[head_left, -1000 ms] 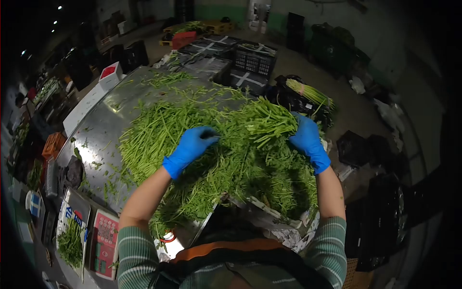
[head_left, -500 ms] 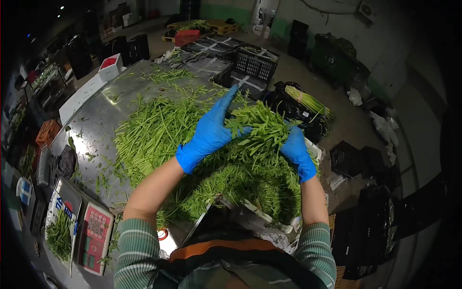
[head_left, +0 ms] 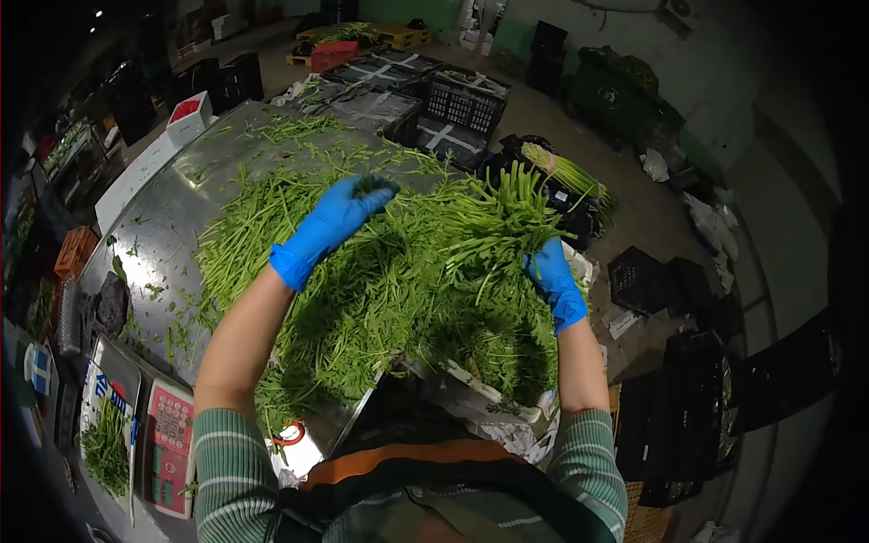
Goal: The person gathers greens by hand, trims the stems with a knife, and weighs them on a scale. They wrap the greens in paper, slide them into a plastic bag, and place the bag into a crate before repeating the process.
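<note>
Two blue-gloved hands at work over heap of loose green leafy stems (head_left: 380, 290) covering near half of shiny steel table (head_left: 181, 217). Right hand (head_left: 552, 281): fingers clamped round thick raised bunch of green stems (head_left: 502, 217) near right edge. Left hand (head_left: 335, 222): fingers pinching small tuft mid-table. Step judged: gathering. Next calls for adding tuft to bunch, stems aligned.

My gloves (head_left: 330, 226) are smooth blue rubber with a dull sheen. The desk (head_left: 172, 226) is shiny scuffed metal, the greens (head_left: 407, 290) are matt and leafy, my sleeves (head_left: 235, 471) ribbed knit cloth.
</note>
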A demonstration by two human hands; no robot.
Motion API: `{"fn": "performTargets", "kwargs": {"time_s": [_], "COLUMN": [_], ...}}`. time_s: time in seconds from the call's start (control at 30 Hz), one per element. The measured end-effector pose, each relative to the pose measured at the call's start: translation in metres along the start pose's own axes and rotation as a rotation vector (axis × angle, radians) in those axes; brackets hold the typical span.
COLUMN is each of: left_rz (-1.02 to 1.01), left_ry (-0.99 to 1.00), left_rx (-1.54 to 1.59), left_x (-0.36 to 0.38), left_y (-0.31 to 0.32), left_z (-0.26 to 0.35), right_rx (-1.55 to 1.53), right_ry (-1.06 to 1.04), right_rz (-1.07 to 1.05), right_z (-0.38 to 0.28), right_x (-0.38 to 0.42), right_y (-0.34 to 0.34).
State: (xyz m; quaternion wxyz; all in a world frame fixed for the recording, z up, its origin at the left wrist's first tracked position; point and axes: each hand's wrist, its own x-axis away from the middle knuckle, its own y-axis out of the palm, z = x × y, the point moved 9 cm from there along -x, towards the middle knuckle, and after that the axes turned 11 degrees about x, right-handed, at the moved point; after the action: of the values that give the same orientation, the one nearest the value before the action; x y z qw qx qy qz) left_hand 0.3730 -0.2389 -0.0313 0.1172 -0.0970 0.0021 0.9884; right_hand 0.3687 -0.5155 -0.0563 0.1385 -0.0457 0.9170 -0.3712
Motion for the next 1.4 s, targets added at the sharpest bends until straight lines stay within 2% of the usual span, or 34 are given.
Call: {"fn": "performTargets", "kwargs": {"time_s": [0.03,0.07,0.13,0.17,0.2,0.27,0.3,0.37,0.43,0.47,0.5,0.53,0.57,0.6,0.63,0.67,0.73,0.77,0.83,0.87,0.9,0.97,1.0,1.03,1.07,1.13,1.17,1.23,1.3,1.33,1.37,1.4], "left_rz": [-0.093,-0.071,-0.119,-0.231,-0.227,-0.173,-0.049,0.099,0.258,0.238,0.232,0.209,0.182,0.15,0.119,0.084,0.057,0.016,0.01,0.115,0.208,0.328,0.303,0.282,0.223,0.053,-0.048,-0.159,-0.079,-0.011,-0.007,-0.003], "left_ry": [0.076,0.068,0.053,-0.081,-0.083,-0.205,-0.231,-0.268,-0.174,-0.146,-0.144,0.199,0.542,0.623,0.703,0.59,0.58,0.582,0.587,0.486,0.382,0.021,0.003,-0.013,-0.084,-0.159,-0.162,-0.219,-0.355,-0.407,-0.407,-0.42], "left_rx": [-0.131,-0.088,-0.254,-0.226,-0.225,-0.293,-0.147,-0.009,-0.026,-0.147,-0.149,-0.362,-0.57,-0.68,-0.791,-0.993,-1.02,-1.048,-0.977,-0.8,-0.624,-0.241,-0.196,-0.153,-0.278,-0.138,-0.04,0.199,0.162,0.305,0.307,0.213], "left_x": [0.005,0.008,0.016,0.019,0.021,0.022,0.024,0.021,0.013,0.012,0.015,0.021,0.037,0.041,0.044,0.036,0.024,0.018,0.018,0.017,0.016,0.004,-0.001,-0.004,-0.002,0.005,0.01,0.029,0.034,0.024,0.02,0.025], "left_y": [0.021,0.035,0.066,0.086,0.086,0.082,0.067,0.027,-0.016,-0.019,-0.008,0.018,0.051,0.074,0.096,0.111,0.114,0.116,0.109,0.086,0.063,0.009,-0.008,-0.022,-0.026,0.005,0.028,0.082,0.097,0.095,0.088,0.079], "left_z": [0.005,0.003,-0.005,-0.017,-0.018,-0.027,-0.02,-0.021,-0.042,-0.04,-0.033,0.011,0.049,0.062,0.07,0.06,0.047,0.039,0.038,0.035,0.028,-0.014,-0.026,-0.04,-0.054,-0.081,-0.089,-0.055,-0.034,-0.055,-0.07,-0.055], "right_rx": [-0.015,0.025,0.101,0.211,0.211,0.151,0.153,-0.315,-0.194,0.219,0.482,0.738,0.419,0.101,0.237,0.236,-0.255,-0.382,-0.267,-0.149,-0.23,-0.08,0.266,0.27,-0.078,-0.433,-0.411,-0.394,0.174,0.318,0.459,0.052], "right_ry": [-0.031,-0.069,-0.15,-0.128,-0.13,-0.095,-0.089,0.168,0.137,-0.124,-0.253,-0.388,-0.24,-0.094,-0.155,-0.161,0.038,0.118,0.045,-0.019,0.048,-0.034,-0.363,-0.357,-0.121,0.11,0.094,0.071,-0.207,-0.275,-0.346,-0.115], "right_rz": [0.013,0.01,-0.002,0.037,0.034,-0.006,0.002,0.14,0.208,0.254,0.25,0.281,0.163,0.044,0.057,0.048,-0.04,0.069,0.053,0.039,0.069,-0.018,0.191,0.192,0.177,0.152,0.125,0.086,0.075,0.068,0.071,0.054], "right_z": [-0.004,-0.011,-0.026,-0.013,-0.012,-0.007,-0.003,0.035,0.055,0.036,0.022,0.01,0.014,0.018,0.022,0.013,0.0,-0.002,-0.002,-0.004,0.005,0.018,-0.007,-0.017,-0.016,-0.006,-0.006,-0.001,-0.012,-0.017,-0.021,0.0], "right_x": [0.002,0.0,-0.005,-0.011,-0.012,-0.013,-0.011,-0.003,-0.003,-0.002,0.0,0.005,-0.003,-0.011,-0.016,-0.015,-0.009,0.0,-0.004,-0.005,-0.003,-0.009,0.002,0.01,0.015,0.014,0.009,0.0,-0.005,-0.005,-0.004,-0.008], "right_y": [0.0,0.004,0.012,0.017,0.018,0.018,0.016,0.003,-0.008,-0.013,-0.005,0.003,0.007,0.016,0.028,0.033,0.047,0.041,0.032,0.027,0.021,0.021,0.006,0.004,-0.002,0.005,0.012,0.028,0.044,0.048,0.052,0.044]}}
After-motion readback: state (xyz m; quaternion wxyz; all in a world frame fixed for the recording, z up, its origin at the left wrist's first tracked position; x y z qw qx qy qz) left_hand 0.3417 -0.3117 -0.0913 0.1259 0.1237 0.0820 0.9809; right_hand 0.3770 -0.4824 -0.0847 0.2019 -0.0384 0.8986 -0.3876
